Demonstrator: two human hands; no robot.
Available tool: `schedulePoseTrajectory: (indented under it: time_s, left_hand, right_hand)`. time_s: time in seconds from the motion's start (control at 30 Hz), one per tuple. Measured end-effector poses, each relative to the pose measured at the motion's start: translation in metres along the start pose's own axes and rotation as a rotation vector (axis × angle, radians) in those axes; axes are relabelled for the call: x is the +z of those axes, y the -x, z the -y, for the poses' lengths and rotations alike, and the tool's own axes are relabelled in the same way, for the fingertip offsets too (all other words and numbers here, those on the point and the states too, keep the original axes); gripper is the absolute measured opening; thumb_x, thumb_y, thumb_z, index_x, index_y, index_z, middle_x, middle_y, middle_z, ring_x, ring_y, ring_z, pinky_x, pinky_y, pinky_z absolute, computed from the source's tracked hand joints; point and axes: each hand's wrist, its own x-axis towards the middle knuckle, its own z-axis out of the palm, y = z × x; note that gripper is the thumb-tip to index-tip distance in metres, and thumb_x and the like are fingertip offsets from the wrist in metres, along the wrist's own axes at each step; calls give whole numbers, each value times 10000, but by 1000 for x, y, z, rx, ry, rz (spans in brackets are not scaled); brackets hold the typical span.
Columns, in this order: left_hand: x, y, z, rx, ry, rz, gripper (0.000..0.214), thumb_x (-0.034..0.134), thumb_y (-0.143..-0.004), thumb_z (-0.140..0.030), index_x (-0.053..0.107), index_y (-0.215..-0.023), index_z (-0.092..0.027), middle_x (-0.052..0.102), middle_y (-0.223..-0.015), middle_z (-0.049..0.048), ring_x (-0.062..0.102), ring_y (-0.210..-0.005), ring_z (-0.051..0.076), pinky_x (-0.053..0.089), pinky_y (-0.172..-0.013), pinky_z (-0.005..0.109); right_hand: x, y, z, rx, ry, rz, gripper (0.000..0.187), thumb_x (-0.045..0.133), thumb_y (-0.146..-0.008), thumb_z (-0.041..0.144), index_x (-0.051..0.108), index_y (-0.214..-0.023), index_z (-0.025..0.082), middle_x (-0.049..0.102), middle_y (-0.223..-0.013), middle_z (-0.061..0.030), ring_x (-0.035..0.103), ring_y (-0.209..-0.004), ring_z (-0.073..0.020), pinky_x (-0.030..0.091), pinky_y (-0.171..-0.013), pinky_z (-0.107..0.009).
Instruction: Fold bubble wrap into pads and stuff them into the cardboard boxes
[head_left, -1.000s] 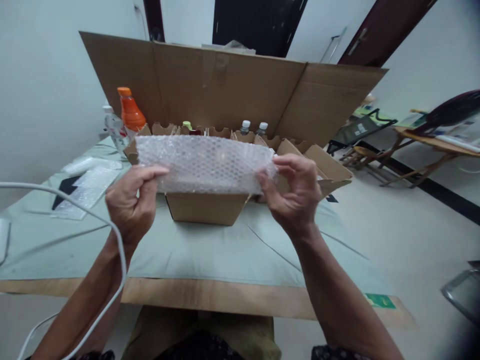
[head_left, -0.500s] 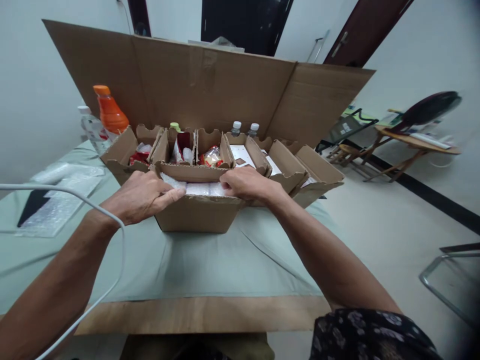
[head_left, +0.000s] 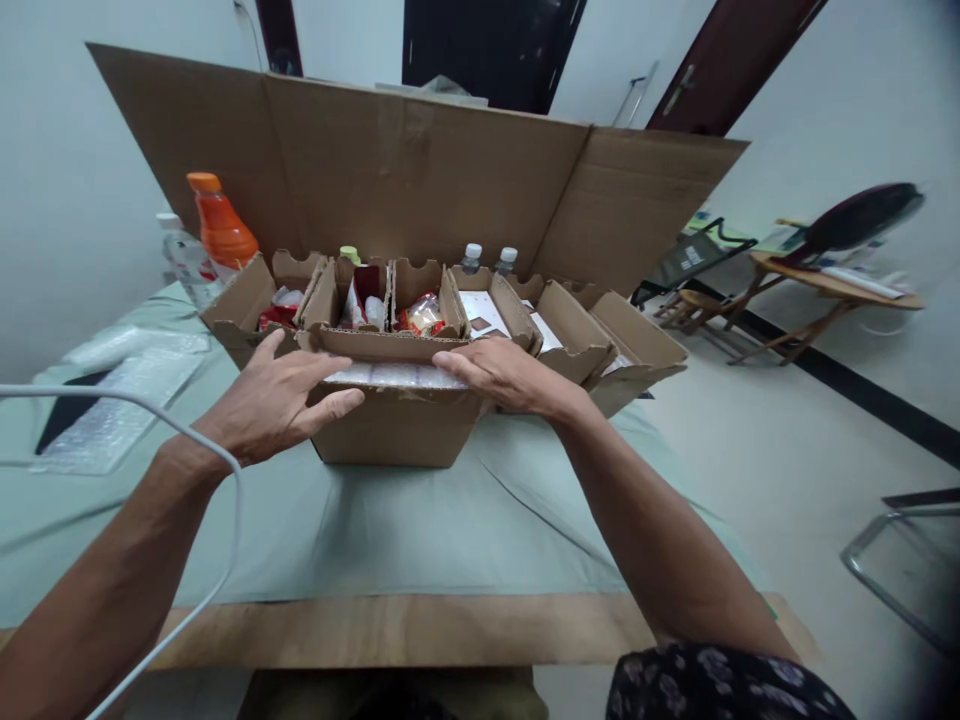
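Bubble wrap [head_left: 397,376] lies inside the front box [head_left: 390,430], just below the rim in its narrow opening, showing as a pale strip between the two hands. The front box's near wall faces bare green cloth [head_left: 420,540], which leaves open room down to the wooden table edge [head_left: 405,630]. Behind, it is hemmed in by a row of boxes [head_left: 574,325], some with packets or white cartons in them, and a tall cardboard sheet [head_left: 435,170] stands behind that row. The left hand [head_left: 277,405] is at the left end of the opening, palm down, fingers spread and thumb held apart, grasping nothing; whether its fingertips touch the rim I cannot tell. Its forearm slants up from the lower left, with a white cable [head_left: 236,520] looping across it. The right hand [head_left: 499,372] lies over the right end of the opening, back upward, with its thumb pointing left above the bubble wrap; its other fingers are mostly hidden, so I cannot tell whether they grip anything. That forearm slants up from the lower right, out of a dark flowered sleeve [head_left: 727,685]. Left of the boxes, spare wrapping [head_left: 135,400] lies flat on the green cloth; near the row's left end stand an orange bottle [head_left: 225,235] and a clear bottle [head_left: 186,262].
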Motion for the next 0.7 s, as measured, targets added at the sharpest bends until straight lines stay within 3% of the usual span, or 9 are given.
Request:
schedulePoseTrajectory:
  time_s: [0.07, 0.13, 0.2, 0.27, 0.37, 0.5, 0.57, 0.7]
  left_hand:
    - [-1, 16, 3, -34, 78, -230, 549, 463, -944, -607, 668, -1268, -214, 675, -1362, 105, 585, -1307, 307, 243, -1214, 583]
    - [7, 38, 9, -191, 177, -433, 495, 549, -921, -535, 663, -1269, -202, 662, -1368, 109, 589, -1295, 294, 360, -1169, 535]
    - [24, 56, 14, -405, 335, -490, 522, 615, -873, -521, 657, -1268, -182, 681, -1312, 119, 624, -1232, 299, 449, -1105, 511]
    - [49, 63, 18, -535, 562, -400, 638, 653, -821, -552, 608, -1326, -165, 656, -1344, 138, 624, -1230, 318, 467, -1091, 513]
    - [86, 53, 15, -591, 858, -294, 775, 694, -755, -598, 545, -1354, -130, 638, -1355, 175, 621, -1230, 341, 472, -1085, 513]
    - [109, 43, -14, -594, 941, -364, 813, 734, -726, -587, 518, -1349, -113, 664, -1301, 181, 621, -1223, 335, 459, -1098, 497]
    - [112, 61, -34, -571, 921, -375, 768, 727, -764, -562, 515, -1362, -128, 655, -1316, 171, 604, -1257, 325, 444, -1116, 484]
    - [105, 133, -61, -668, 838, -369, 677, 746, -778, -555, 578, -1290, -145, 683, -1238, 159, 631, -1212, 328, 485, -1076, 472]
  right_hand:
    - [7, 28, -1, -3, -27, -296, 522, 338, -1068, 471, 639, -745, 195, 653, -738, -29, 589, -727, -173, 424, -758, -310]
    - [23, 59, -5, 74, -93, -556, 371, 440, -1033, 426, 705, -887, 211, 731, -884, -48, 650, -865, -208, 456, -857, -353]
    - [47, 81, -10, 180, -202, -664, 268, 553, -970, 422, 717, -1026, 217, 757, -1015, -70, 672, -959, -236, 485, -902, -387]
    - [75, 84, -15, 248, -325, -589, 378, 643, -898, 464, 682, -1174, 209, 744, -1140, -102, 674, -1025, -263, 512, -919, -419]
    - [112, 63, -19, 281, -511, -416, 637, 710, -815, 517, 578, -1350, 198, 682, -1308, -135, 647, -1146, -305, 510, -976, -469]
    - [131, 55, -19, 306, -599, -489, 610, 690, -809, 503, 590, -1321, 187, 685, -1293, -137, 636, -1166, -320, 494, -1001, -476]
    - [133, 78, -14, 323, -556, -527, 529, 679, -813, 503, 647, -1229, 177, 718, -1204, -134, 660, -1093, -322, 516, -955, -464]
    - [133, 126, 19, 333, -497, -522, 367, 696, -815, 499, 718, -1003, 185, 753, -1021, -117, 687, -968, -320, 551, -871, -442]
